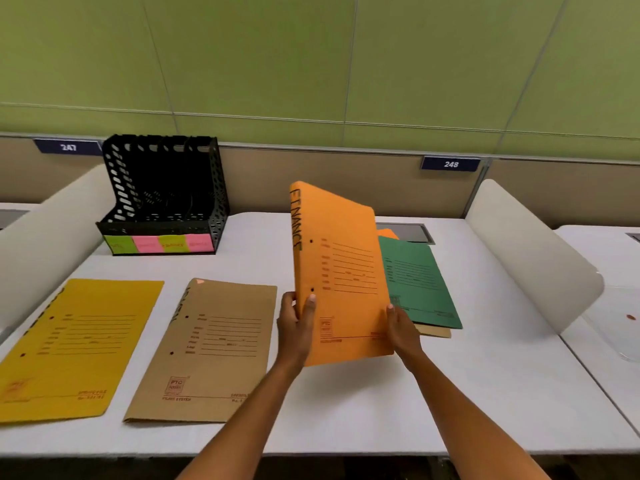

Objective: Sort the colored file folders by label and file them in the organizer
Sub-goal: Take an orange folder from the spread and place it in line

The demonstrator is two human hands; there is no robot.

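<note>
At frame center, the left hand (296,327) and right hand (401,329) grip the lower edges of the raised, tilted orange folder (341,271) above the desk (346,410), with the black organizer (162,192) at upper left.

My white table (346,410) carries a yellow folder (76,344) flat at my near left, with a brown folder (211,351) just beside it. At the back left stands the black organizer (162,192). On my right a green folder (419,282) tops a small stack; beneath it peek what look like orange and tan folders.
</note>
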